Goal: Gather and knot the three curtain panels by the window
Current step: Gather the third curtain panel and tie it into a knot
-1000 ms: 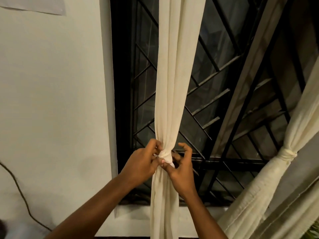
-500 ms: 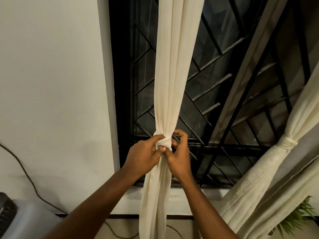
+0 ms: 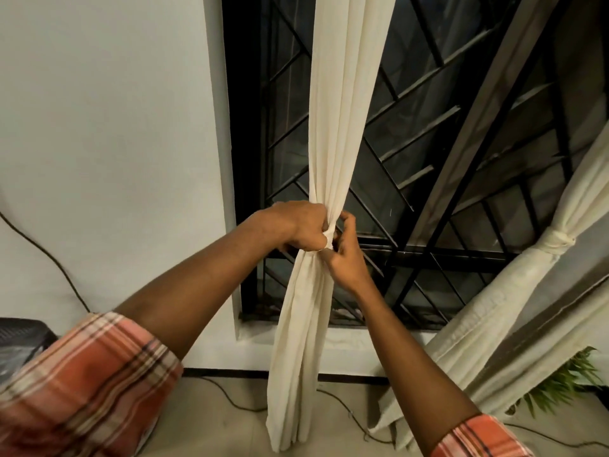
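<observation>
A cream curtain panel hangs gathered in front of the dark barred window. Its knot sits at mid height, mostly hidden between my hands. My left hand grips the knot from the left with curled fingers. My right hand pinches the knot from the right and below. The panel's tail drops loose to the floor. At the right, a second cream panel hangs slanted with a tied knot in it.
A white wall fills the left side, with a black cable running down it. A dark object sits at the lower left. Cables lie on the floor, and a green plant stands at the lower right.
My left hand has closed over the knot from the left and my right hand has shifted lower on it. The view has tilted down, showing the floor and my plaid sleeves.
</observation>
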Tool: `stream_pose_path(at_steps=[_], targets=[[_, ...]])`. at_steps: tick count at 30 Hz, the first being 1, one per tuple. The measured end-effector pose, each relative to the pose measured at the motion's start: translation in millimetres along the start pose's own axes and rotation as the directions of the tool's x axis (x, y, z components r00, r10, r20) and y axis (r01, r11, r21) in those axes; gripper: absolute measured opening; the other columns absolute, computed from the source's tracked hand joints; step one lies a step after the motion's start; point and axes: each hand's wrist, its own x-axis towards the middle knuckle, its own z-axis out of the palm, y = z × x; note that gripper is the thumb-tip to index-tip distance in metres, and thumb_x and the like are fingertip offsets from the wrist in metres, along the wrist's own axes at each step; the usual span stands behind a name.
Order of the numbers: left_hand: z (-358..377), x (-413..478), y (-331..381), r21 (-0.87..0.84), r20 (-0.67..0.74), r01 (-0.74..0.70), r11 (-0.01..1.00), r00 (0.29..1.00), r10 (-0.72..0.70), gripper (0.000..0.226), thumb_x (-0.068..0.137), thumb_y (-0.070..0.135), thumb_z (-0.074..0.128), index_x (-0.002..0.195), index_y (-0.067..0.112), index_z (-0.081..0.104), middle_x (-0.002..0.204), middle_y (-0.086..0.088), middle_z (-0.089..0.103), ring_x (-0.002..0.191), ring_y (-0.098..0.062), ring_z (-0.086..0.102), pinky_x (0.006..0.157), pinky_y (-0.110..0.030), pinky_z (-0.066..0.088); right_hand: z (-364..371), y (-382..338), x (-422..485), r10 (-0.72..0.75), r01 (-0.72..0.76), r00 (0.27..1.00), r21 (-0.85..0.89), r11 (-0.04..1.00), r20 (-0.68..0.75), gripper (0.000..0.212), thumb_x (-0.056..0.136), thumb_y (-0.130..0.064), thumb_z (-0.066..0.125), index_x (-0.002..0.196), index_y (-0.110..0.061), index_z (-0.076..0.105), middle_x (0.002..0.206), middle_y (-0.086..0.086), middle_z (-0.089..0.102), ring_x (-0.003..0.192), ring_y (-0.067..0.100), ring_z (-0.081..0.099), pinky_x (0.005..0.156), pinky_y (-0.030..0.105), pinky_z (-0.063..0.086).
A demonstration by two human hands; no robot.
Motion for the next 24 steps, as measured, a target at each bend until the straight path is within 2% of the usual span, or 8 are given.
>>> stream_pose_path(at_steps=[3,6,9,13,16,19,21,24], targets=[[4.4,-0.7,-1.9,-0.098,0.106,0.014,0.995,0.994,-0.004,0.033,0.077,0.013,0.057,0.109,0.016,0.065,0.096,-0.012,0.066,0.07,-0.025,0.066,0.045,-0.026,0.053,-0.6,3.9,-3.0,0.002,-0.002,1.0,0.013,1.0,-0.003,0.074,0.075,0.007,0.057,0.133,-0.03,0.029,0.13,0.005,0.055,0.109,0.014,0.062,0.093,0.048,0.052],[8.9,-3.1,-8.0,-0.212,0.185,0.039,0.977,0.983,0.001,0.032,0.086,0.02,0.061,0.118,0.02,0.061,0.11,-0.011,0.06,0.086,-0.026,0.064,0.049,-0.028,0.055,-2.9,3.1,-5.8,0.018,-0.019,0.999,0.028,0.999,0.039,0.081,0.07,0.001,0.055,0.137,-0.031,0.024,0.124,0.009,0.059,0.103,0.019,0.065,0.089,0.043,0.054],[16.2,-5.7,-8.9,-0.187,0.175,0.094,0.978,0.983,-0.061,0.033,0.091,0.038,0.058,0.112,0.013,0.057,0.102,-0.01,0.062,0.083,-0.024,0.064,0.055,-0.032,0.057,5.8,0.3,-11.7,0.005,-0.008,0.995,0.028,1.0,0.101,0.08,0.075,-0.006,0.063,0.14,-0.026,0.02,0.111,0.005,0.066,0.099,0.018,0.067,0.084,0.032,0.056],[15.9,-15.7,-8.1,-0.191,0.197,0.116,0.975,0.977,-0.078,0.036,0.094,0.047,0.05,0.097,0.012,0.057,0.087,-0.012,0.062,0.066,-0.023,0.063,0.058,-0.037,0.06,16.6,8.9,-18.0,0.023,-0.02,0.995,-0.026,0.999,0.096,0.068,0.083,0.0,0.064,0.137,-0.02,0.028,0.113,-0.015,0.058,0.1,-0.005,0.06,0.081,0.016,0.051],[32.3,-30.2,-14.6,-0.079,-0.038,-0.012,0.997,0.999,0.009,0.041,0.092,0.049,0.051,0.114,0.014,0.057,0.096,-0.011,0.067,0.074,-0.026,0.068,0.068,-0.042,0.059,15.6,25.6,-22.9,0.077,-0.075,0.996,-0.053,0.996,0.051,0.047,0.085,0.0,0.064,0.124,-0.017,0.044,0.108,-0.012,0.06,0.093,-0.008,0.059,0.075,0.015,0.046],[75.0,-42.4,-26.6,0.089,-0.308,-0.026,0.996,0.95,0.053,0.043,0.097,0.041,0.044,0.132,0.018,0.039,0.111,-0.01,0.065,0.092,-0.032,0.064,0.079,-0.044,0.053,15.5,35.4,-27.4,0.098,-0.096,0.995,-0.087,0.992,0.019,0.031,0.087,-0.004,0.062,0.114,-0.016,0.055,0.101,-0.011,0.064,0.088,-0.006,0.06,0.072,0.011,0.044],[97.9,-47.7,-36.4,-0.011,-0.435,-0.057,0.998,0.899,0.047,0.045,0.098,0.036,0.044,0.136,0.019,0.03,0.107,-0.008,0.067,0.086,-0.032,0.065,0.074,-0.043,0.054,17.4,38.9,-28.0,0.112,-0.106,0.993,-0.111,0.988,0.044,0.026,0.088,-0.004,0.06,0.112,-0.015,0.059,0.102,-0.005,0.067,0.091,0.001,0.063,0.074,0.016,0.047],[117.7,-58.3,-40.3,-0.373,-0.634,-0.186,0.909,0.766,-0.103,0.057,0.093,0.03,0.056,0.138,0.028,0.022,0.104,0.002,0.064,0.072,-0.018,0.066,0.065,-0.031,0.055,21.2,42.5,-31.3,0.125,-0.119,0.992,-0.14,0.983,0.036,0.026,0.09,-0.009,0.06,0.116,-0.011,0.061,0.107,0.0,0.068,0.096,0.011,0.064,0.081,0.024,0.05]])
